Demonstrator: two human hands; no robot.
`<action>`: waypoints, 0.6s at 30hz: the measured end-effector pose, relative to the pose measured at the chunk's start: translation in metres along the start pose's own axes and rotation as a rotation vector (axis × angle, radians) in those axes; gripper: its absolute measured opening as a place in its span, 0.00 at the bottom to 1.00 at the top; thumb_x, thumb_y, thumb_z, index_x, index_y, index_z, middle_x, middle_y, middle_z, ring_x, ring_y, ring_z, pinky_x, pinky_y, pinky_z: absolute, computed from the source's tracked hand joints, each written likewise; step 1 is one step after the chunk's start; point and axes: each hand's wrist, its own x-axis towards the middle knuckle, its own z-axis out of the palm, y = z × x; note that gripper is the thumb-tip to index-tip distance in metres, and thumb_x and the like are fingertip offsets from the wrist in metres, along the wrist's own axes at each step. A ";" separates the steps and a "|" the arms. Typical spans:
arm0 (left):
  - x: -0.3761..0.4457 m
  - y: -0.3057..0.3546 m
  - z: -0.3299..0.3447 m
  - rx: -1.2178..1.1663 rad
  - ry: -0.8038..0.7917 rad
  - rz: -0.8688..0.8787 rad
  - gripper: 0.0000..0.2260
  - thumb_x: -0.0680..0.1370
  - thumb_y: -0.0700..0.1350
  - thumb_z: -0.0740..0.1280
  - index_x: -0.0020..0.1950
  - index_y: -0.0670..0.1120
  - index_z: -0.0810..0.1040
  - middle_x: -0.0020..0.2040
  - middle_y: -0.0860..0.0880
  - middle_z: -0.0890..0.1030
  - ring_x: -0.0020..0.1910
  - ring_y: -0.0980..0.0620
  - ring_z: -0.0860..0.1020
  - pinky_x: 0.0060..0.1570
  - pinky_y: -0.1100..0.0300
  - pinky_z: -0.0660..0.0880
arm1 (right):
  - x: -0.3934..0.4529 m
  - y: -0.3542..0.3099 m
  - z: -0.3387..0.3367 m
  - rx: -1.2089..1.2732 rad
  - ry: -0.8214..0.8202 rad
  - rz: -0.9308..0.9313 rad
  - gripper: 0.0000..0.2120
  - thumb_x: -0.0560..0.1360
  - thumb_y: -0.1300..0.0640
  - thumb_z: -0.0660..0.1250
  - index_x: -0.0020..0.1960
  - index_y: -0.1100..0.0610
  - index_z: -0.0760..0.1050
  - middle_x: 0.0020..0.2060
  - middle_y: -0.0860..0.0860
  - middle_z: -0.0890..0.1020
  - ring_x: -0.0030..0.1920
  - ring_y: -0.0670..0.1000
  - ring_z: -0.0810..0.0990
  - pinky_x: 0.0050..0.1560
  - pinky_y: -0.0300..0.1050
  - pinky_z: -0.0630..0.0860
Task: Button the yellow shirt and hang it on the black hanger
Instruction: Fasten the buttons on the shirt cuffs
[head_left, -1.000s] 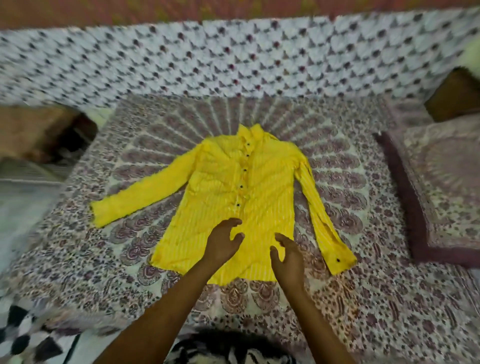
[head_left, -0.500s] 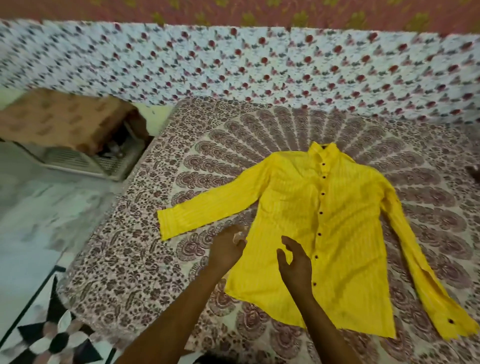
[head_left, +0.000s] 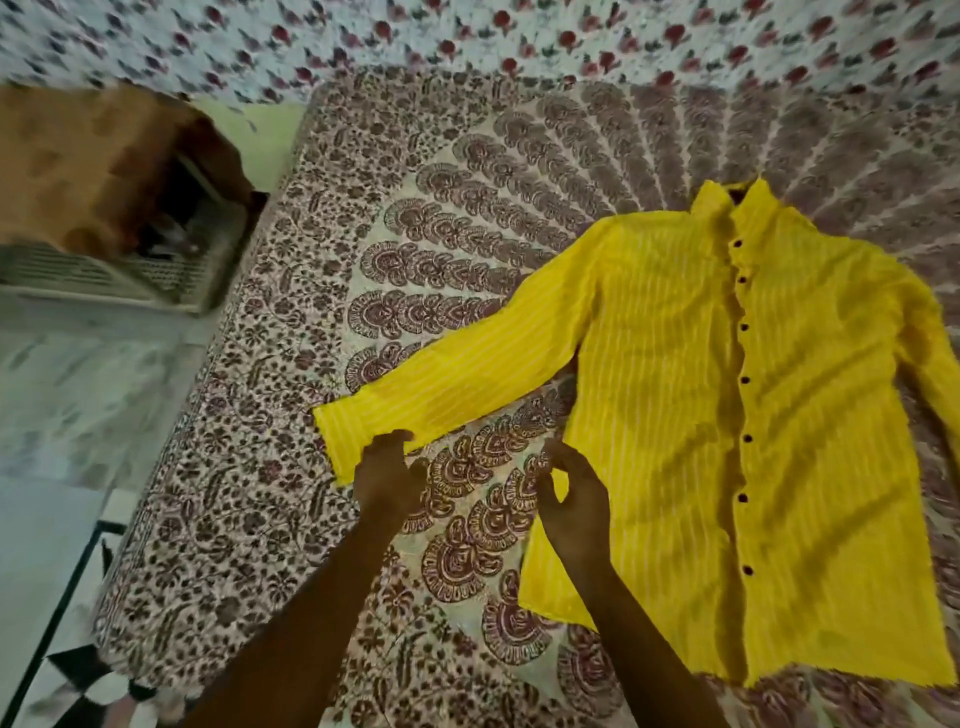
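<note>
Head view shows me the yellow shirt (head_left: 727, 415), ribbed with pale stripes and dark buttons, lying flat on the paisley bedspread (head_left: 467, 218). My left hand (head_left: 387, 480) overlaps its sleeve cuff (head_left: 345, 439); I cannot tell its grip. My right hand (head_left: 574, 506) hovers loosely curled, grasping nothing, beside the shirt's side edge.

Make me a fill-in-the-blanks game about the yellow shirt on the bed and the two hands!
1. The shirt lying flat on the bedsheet is coloured ____.
2. The left hand is at the cuff of the shirt's ____.
3. The small buttons down the shirt's front are ____ in colour.
4. The right hand holds ____.

Missing words: yellow; sleeve; dark; nothing
</note>
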 end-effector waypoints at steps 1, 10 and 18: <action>0.007 -0.007 0.002 0.023 0.027 -0.029 0.23 0.72 0.40 0.68 0.66 0.47 0.70 0.65 0.43 0.71 0.64 0.40 0.68 0.56 0.47 0.71 | 0.002 0.004 0.007 -0.003 -0.009 0.002 0.19 0.72 0.56 0.61 0.61 0.61 0.75 0.57 0.58 0.79 0.59 0.55 0.77 0.62 0.48 0.72; 0.057 -0.058 0.028 0.197 0.125 -0.051 0.24 0.69 0.46 0.73 0.63 0.46 0.72 0.60 0.41 0.73 0.59 0.37 0.71 0.50 0.44 0.72 | 0.008 0.050 0.042 -0.045 -0.076 0.036 0.18 0.73 0.55 0.61 0.61 0.59 0.74 0.56 0.55 0.81 0.57 0.53 0.78 0.58 0.50 0.75; 0.068 -0.044 0.012 0.045 0.257 -0.129 0.12 0.76 0.46 0.64 0.56 0.42 0.78 0.53 0.37 0.80 0.51 0.35 0.77 0.46 0.47 0.74 | 0.008 0.063 0.049 -0.055 -0.125 0.058 0.18 0.73 0.54 0.61 0.62 0.58 0.74 0.57 0.54 0.80 0.58 0.53 0.78 0.58 0.49 0.75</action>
